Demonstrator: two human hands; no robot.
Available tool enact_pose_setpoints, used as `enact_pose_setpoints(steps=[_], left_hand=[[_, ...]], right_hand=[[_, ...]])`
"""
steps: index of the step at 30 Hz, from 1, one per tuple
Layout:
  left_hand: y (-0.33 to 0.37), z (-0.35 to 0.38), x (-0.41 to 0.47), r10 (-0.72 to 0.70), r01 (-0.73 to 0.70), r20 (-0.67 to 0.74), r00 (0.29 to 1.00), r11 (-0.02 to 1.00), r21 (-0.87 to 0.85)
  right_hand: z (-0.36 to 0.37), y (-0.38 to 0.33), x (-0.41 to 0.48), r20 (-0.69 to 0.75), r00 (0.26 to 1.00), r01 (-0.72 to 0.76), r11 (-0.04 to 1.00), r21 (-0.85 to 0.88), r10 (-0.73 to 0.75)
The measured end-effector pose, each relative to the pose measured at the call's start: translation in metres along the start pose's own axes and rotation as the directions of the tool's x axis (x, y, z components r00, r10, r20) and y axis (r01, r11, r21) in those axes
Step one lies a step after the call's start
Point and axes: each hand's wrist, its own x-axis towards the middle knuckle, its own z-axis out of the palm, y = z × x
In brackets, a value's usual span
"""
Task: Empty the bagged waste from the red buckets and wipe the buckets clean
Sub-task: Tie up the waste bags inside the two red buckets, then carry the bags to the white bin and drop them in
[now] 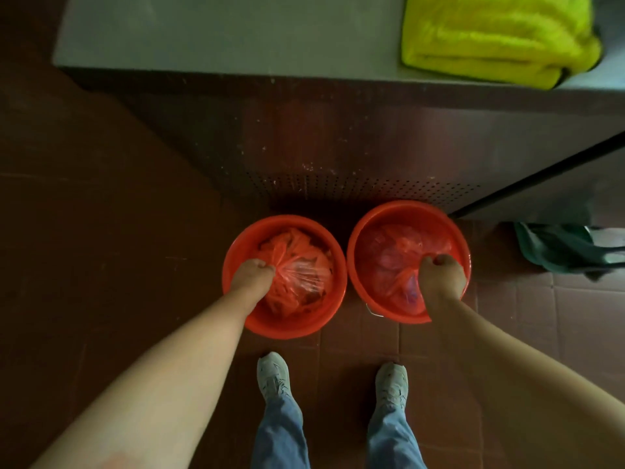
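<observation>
Two red buckets stand side by side on the tiled floor in front of me. The left bucket (287, 324) holds a red plastic bag (297, 265) with its top bunched. My left hand (252, 275) reaches into it and grips the gathered neck of that bag. The right bucket (382, 218) holds another red bag (389, 258) of waste. My right hand (439, 275) is inside it, fingers curled round that bag's twisted top. Both bags sit inside their buckets.
A steel counter (236, 38) stands just behind the buckets, its perforated front panel (338, 184) close to them. A folded yellow cloth (497, 35) lies on the counter at the right. A dark green bag (561, 248) lies on the floor to the right. My shoes (274, 374) are near the buckets.
</observation>
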Motion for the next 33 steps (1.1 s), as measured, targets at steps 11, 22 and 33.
enact_pose_setpoints(steps=[11, 22, 33], left_hand=[[0.057, -0.025, -0.069, 0.076, -0.074, -0.098, 0.992, 0.997, 0.027], [0.082, -0.047, -0.121, 0.125, -0.109, -0.091, 0.988, 0.981, 0.162], [0.134, -0.1, -0.22, 0.166, -0.165, -0.043, 0.985, 0.986, 0.02]], right_hand=[[-0.07, -0.041, -0.027, -0.024, 0.995, 0.095, 0.992, 0.078, -0.093], [-0.097, -0.053, -0.068, 0.018, 0.998, 0.064, 0.985, 0.161, -0.068], [-0.19, -0.102, -0.135, -0.002, 0.999, 0.04, 0.967, 0.25, -0.041]])
